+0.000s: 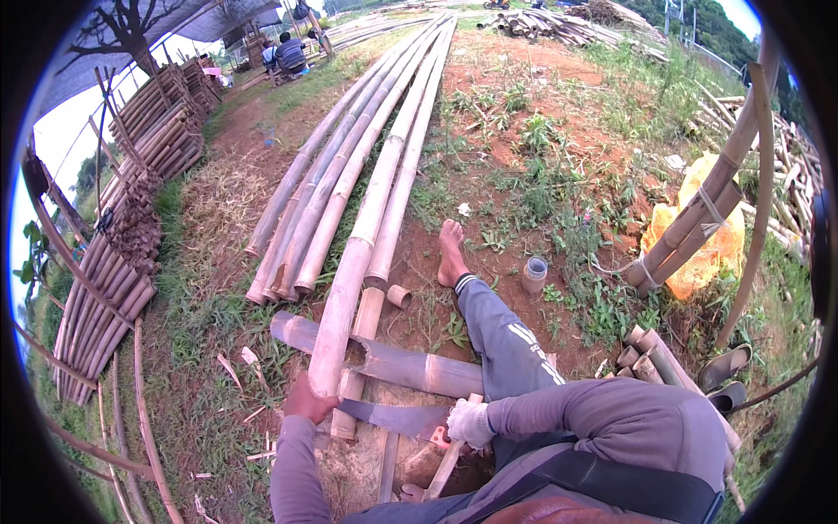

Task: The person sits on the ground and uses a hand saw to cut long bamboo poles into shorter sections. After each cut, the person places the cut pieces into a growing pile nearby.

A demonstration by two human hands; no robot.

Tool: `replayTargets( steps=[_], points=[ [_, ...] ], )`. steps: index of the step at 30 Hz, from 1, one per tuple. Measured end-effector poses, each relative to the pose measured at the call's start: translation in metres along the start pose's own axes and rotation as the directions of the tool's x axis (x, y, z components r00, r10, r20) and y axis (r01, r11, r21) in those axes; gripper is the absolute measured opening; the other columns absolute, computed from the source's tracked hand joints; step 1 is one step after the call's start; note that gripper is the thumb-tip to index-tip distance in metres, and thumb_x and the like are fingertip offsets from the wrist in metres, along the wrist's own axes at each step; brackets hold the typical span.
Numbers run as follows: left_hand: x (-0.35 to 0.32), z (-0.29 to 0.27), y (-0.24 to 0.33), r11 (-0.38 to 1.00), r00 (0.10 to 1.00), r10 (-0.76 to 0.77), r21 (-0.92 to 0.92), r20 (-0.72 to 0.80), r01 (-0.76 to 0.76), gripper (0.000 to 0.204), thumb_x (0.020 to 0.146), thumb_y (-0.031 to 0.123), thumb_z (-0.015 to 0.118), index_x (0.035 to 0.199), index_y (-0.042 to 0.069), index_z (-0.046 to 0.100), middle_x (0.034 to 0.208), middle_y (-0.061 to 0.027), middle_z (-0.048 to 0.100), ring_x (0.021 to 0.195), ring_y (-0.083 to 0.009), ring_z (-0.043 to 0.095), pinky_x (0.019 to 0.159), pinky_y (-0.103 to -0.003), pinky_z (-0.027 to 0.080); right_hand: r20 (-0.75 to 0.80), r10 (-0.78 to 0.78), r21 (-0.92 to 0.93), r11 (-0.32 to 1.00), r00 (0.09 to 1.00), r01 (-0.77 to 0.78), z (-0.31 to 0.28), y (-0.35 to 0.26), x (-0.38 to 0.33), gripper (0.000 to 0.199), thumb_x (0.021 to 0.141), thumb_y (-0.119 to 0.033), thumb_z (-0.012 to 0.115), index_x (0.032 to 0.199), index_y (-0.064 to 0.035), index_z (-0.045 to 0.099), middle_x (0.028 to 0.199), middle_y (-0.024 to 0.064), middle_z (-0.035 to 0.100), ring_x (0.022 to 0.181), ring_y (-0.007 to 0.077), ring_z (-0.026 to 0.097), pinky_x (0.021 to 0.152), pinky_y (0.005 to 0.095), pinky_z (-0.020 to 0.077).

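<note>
Outdoors in bright daylight, red soil (497, 83) spreads between patches of grass (668, 100). At left, a grey canopy (74, 65) stretches above stacked poles (157, 135), a dark tree (131, 31) showing against it. Pale sky (68, 162) shows below; green woods (720, 31) rise at far upper right.

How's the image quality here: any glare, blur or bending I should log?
Head view: sky at upper left washed out to white; head view: corners black, and the pole near the right rim looks bowed, perhaps partly from the fisheye; head view: saw and gloved right hand fairly sharp, distant person in blue small and soft.
</note>
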State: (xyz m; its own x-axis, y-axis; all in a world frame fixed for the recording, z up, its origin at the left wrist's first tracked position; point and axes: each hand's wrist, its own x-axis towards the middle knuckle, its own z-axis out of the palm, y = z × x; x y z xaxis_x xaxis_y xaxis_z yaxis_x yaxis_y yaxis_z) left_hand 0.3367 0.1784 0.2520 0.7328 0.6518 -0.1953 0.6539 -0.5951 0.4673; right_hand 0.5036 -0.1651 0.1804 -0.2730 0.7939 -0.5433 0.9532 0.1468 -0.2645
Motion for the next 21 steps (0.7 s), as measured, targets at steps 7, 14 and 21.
replayTargets(
  steps=[7, 14, 21],
  points=[
    [-0.206, -0.03, -0.07, 0.975, 0.985, -0.17, 0.146, 0.001, 0.168, 0.09, 0.067, 0.038, 0.097, 0.138, 0.009, 0.051, 0.12, -0.0292, 0.075, 0.109, -0.0488, 0.074, 0.095, -0.054, 0.06, -0.171, 0.023, 0.048, 0.999, 0.985, -0.015, 0.011, -0.004, 0.002, 0.055, 0.093, -0.061, 0.073, 0.103, -0.0077, 0.083, 0.097, 0.0173, 0.078, 0.097, 0.0388, 0.076, 0.082, 0.0538, 0.0542],
    [-0.469, 0.058, -0.276, 0.653, 0.717, -0.676, 0.313, -0.169, 0.69, 0.098, 0.069, 0.041, 0.089, 0.156, 0.016, 0.05, 0.139, -0.0214, 0.071, 0.129, -0.041, 0.068, 0.109, -0.053, 0.056, -0.453, 0.119, 0.104, 0.991, 0.884, -0.08, 0.018, 0.016, 0.016, 0.055, 0.095, -0.061, 0.069, 0.096, -0.0064, 0.08, 0.105, 0.0188, 0.076, 0.096, 0.0431, 0.075, 0.08, 0.0559, 0.0581],
    [-0.59, 0.012, -0.282, 0.187, 0.298, -0.925, 0.4, -0.235, 0.897, 0.109, 0.074, 0.043, 0.088, 0.167, 0.025, 0.035, 0.154, -0.0159, 0.061, 0.14, -0.0392, 0.06, 0.117, -0.059, 0.047, -0.4, 0.244, 0.127, 0.969, 0.883, -0.211, 0.024, 0.006, 0.016, 0.053, 0.097, -0.06, 0.066, 0.109, -0.0097, 0.077, 0.11, 0.0181, 0.073, 0.102, 0.0421, 0.074, 0.084, 0.0585, 0.0556]
  ],
)
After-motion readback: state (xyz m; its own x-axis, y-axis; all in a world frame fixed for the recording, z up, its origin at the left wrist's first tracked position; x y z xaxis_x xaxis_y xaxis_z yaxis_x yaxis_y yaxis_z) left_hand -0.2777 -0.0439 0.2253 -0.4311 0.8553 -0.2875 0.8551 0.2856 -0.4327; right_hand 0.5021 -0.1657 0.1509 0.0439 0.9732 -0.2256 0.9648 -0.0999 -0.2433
